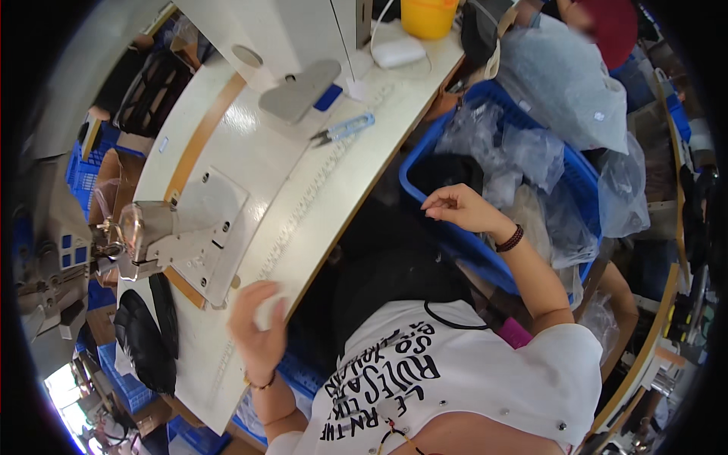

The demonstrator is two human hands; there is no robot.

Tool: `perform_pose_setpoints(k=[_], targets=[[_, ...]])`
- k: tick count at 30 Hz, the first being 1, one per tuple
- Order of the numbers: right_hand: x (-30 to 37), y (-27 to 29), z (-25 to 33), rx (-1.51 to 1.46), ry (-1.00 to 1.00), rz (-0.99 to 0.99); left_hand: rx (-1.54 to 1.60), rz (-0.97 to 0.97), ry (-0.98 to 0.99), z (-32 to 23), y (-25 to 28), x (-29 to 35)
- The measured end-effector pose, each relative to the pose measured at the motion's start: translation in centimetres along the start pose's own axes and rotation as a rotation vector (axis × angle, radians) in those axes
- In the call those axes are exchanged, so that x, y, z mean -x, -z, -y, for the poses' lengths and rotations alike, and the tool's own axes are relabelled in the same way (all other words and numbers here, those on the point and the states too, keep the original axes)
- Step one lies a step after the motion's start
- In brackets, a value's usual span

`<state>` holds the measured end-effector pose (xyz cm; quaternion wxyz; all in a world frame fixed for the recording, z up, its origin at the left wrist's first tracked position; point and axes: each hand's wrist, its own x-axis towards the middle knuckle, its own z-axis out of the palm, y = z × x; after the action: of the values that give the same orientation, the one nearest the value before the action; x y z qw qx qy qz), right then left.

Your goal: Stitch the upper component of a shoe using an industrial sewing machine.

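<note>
My left hand (258, 327) rests on the white sewing table (250, 155) near its front edge, fingers loosely curled with nothing visible in them. It lies just right of the metal plate (199, 231) of the sewing machine (91, 254). My right hand (461, 206) hovers over the blue plastic basket (485, 254) beside the table, fingers spread and empty, its fingertips close to a dark piece of fabric (447, 171) inside. A beaded bracelet sits on that wrist.
Black fabric pieces (144, 334) lie on the table left of my left hand. Blue-handled thread snips (345, 129), a yellow cup (428, 17) and a white case (398, 51) sit farther up. Crumpled clear plastic bags (523, 152) fill the basket.
</note>
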<state>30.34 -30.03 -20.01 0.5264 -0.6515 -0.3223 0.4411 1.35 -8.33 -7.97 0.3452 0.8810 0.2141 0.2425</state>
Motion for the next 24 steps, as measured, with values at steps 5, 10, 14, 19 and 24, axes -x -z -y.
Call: perform_pose_setpoints(k=[5, 10, 14, 19, 24], targets=[[3.0, -0.7, -5.4, 0.16, -0.342, 0.147, 0.206, 0.506, 0.112, 0.3, -6.5, 1.4], [5.3, -1.5, -5.5, -0.053, -0.529, 0.182, 0.1, 0.577, 0.247, 3.8, -9.1, 2.8], [5.0, -2.2, -5.4, -0.048, -0.478, 0.184, 0.258, 0.588, 0.558, 8.9, -11.3, 4.6], [4.8, -2.2, -6.6, -0.113, -0.472, 0.177, 0.35, 0.742, 0.851, 9.6, -12.5, 4.8], [4.8, -2.2, -6.1, -0.134, -0.553, 0.193, 0.405, 0.603, 0.893, 9.0, -13.6, 5.3]])
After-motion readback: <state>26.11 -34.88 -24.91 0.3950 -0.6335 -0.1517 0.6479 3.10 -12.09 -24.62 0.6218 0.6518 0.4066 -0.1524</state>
